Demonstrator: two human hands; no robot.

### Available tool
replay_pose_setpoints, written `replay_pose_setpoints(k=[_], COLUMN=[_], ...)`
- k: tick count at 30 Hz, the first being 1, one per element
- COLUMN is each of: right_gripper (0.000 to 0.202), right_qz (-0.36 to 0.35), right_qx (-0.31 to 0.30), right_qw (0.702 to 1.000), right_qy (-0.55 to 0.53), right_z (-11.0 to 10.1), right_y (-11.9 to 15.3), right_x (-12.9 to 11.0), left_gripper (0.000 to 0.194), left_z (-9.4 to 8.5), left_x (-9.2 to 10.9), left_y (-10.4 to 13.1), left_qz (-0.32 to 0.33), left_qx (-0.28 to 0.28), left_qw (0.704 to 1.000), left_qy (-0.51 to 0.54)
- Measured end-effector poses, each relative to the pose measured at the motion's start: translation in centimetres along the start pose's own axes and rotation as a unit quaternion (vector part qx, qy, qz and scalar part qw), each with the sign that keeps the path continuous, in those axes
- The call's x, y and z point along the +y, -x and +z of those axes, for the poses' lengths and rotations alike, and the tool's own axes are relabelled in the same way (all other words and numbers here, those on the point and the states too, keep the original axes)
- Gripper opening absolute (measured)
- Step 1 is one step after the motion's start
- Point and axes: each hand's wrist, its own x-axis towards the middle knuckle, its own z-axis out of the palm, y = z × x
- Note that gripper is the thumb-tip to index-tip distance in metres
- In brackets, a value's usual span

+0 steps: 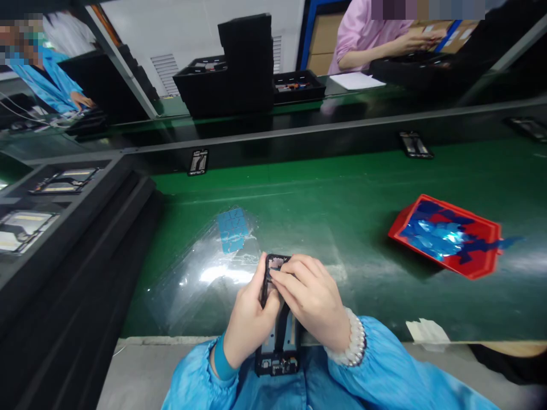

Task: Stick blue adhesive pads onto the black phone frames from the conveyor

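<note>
My left hand point(247, 316) is wrapped round the side of an opened phone body point(277, 363), held tilted at the table's front edge. The phone has a black frame, a dark ribbon strip down its middle and small parts at its lower end. Over the phone's upper end, my right hand point(314, 296) has its fingertips pressed together against the inside; whatever they pinch is hidden. Just beyond the hands lies a sheet of blue die-cut stickers point(233, 229) on clear plastic film point(183, 293).
A red bin point(478, 270) of crumpled blue film stands at right. Black trays point(141, 182) with phone bodies are stacked at left. Along the far ledge rest a phone body point(198, 162) and another phone body point(415, 144). Beyond are black boxes point(248, 68) and people working.
</note>
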Motion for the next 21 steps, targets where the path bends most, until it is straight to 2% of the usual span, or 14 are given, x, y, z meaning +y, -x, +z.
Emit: replay_pose_setpoints(k=[5, 9, 12, 17, 19, 21], right_gripper=[0.018, 0.021, 0.017, 0.008, 0.008, 0.01], right_qz=[-0.055, -0.057, -0.008, 0.13, 0.155, 0.156], right_qx=[-0.021, -0.013, -0.014, 0.019, 0.04, 0.063], right_qw=[0.997, 0.997, 1.0, 0.991, 0.987, 0.985], right_qy=[0.052, 0.045, 0.005, -0.009, 0.013, 0.038], right_z=[-0.2, -0.1, 0.2, 1.5, 1.8, 1.2], right_y=[-0.9, -0.9, -0.7, -0.2, 0.0, 0.5], right_x=[-0.3, -0.2, 0.0, -1.1, -1.4, -0.8], left_gripper=[0.06, 0.062, 0.061, 0.06, 0.06, 0.061], left_z=[0.3, 0.4, 0.5, 1.1, 1.3, 1.3], left_x=[0.2, 0.1, 0.1, -0.2, -0.3, -0.5], left_y=[0.5, 0.7, 0.8, 0.9, 0.8, 0.5], left_qz=[0.035, 0.049, 0.042, 0.009, -0.007, -0.019], left_qx=[0.027, 0.033, 0.038, 0.049, 0.064, 0.094], left_qw=[0.998, 0.996, 0.996, 0.999, 0.998, 0.993], left_qy=[-0.037, -0.068, -0.065, -0.006, 0.028, 0.074])
